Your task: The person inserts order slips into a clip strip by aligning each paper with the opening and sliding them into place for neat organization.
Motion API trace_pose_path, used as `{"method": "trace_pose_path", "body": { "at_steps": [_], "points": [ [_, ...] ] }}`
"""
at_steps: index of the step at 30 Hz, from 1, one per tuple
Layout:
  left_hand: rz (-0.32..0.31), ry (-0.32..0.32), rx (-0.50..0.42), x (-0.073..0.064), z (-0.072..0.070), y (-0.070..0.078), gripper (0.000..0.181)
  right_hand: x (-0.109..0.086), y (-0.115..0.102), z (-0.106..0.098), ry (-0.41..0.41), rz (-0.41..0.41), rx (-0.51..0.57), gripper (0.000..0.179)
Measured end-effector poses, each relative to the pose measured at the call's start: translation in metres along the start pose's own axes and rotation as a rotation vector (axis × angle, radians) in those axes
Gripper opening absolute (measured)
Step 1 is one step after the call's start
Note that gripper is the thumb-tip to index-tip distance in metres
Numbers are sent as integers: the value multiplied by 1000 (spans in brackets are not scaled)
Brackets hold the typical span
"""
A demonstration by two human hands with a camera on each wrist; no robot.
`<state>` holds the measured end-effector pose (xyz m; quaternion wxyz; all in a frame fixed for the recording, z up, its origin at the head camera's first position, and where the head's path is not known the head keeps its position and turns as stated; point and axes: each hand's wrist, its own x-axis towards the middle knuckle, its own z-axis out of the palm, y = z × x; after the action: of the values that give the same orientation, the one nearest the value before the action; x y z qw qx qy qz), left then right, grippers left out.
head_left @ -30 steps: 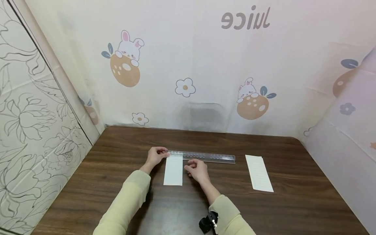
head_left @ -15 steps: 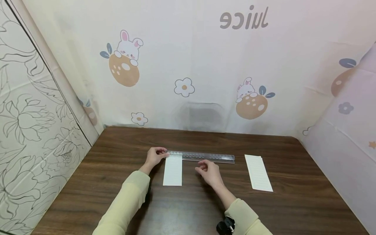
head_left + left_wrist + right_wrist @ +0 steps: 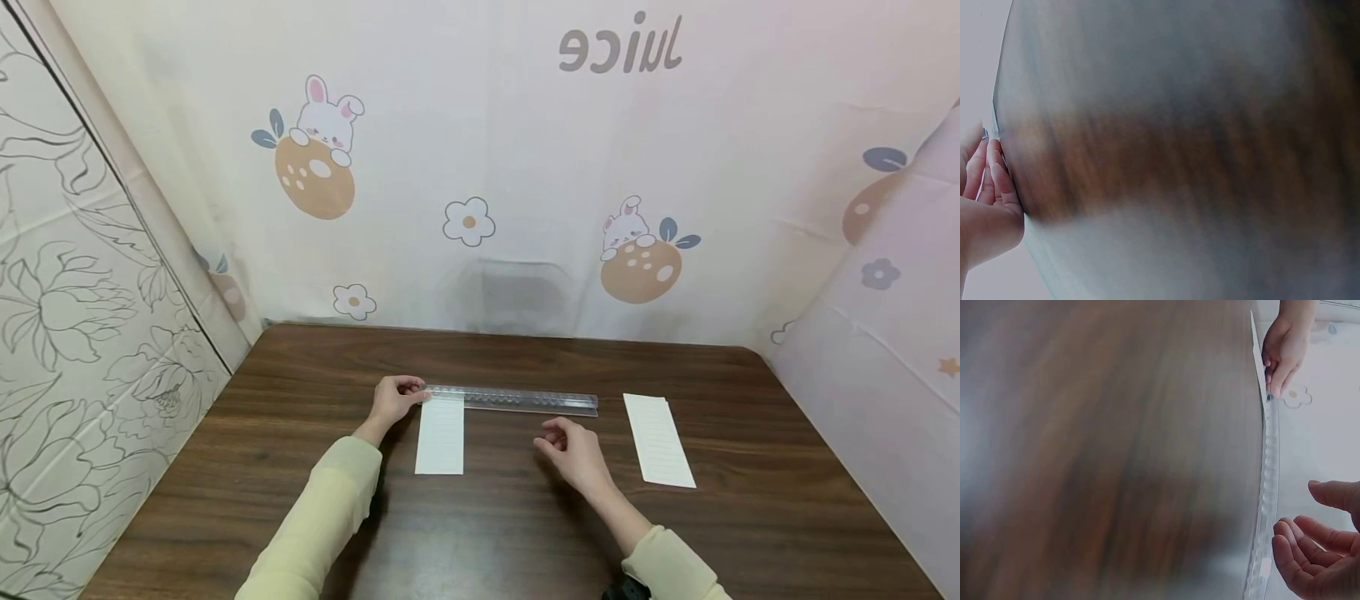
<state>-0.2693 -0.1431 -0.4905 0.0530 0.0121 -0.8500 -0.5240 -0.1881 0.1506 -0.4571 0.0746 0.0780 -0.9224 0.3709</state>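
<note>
A clear plastic ruler [image 3: 525, 401] lies across the top edge of a narrow lined sheet of paper [image 3: 440, 437]. My left hand [image 3: 395, 400] pinches the ruler's left end between thumb and fingers, at the paper's upper left corner. In the left wrist view, only part of the left hand [image 3: 988, 187] shows at the left edge, its fingers close together. Over the table, just below the ruler's right half, my right hand [image 3: 577, 454] holds nothing. Its fingers are loosely bent and apart from the thumb, as the right hand [image 3: 1322, 550] in the right wrist view shows.
A second stack of narrow lined paper [image 3: 660, 442] lies slightly tilted to the right of the ruler. The brown wood-grain table [image 3: 337, 350] meets a patterned curtain [image 3: 420, 125] at its back edge. More curtain hangs along both sides.
My right hand has moved rightward, away from the left paper and along below the ruler. The left hand, ruler and papers stay in place.
</note>
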Motion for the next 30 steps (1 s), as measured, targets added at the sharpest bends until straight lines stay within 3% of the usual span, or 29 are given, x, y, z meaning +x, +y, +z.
{"method": "trace_pose_path", "body": {
  "at_steps": [30],
  "points": [
    [-10, -4, 9, 6, -2, 1, 15, -18, 56, -80, -77, 38, -273, 48]
  ]
}}
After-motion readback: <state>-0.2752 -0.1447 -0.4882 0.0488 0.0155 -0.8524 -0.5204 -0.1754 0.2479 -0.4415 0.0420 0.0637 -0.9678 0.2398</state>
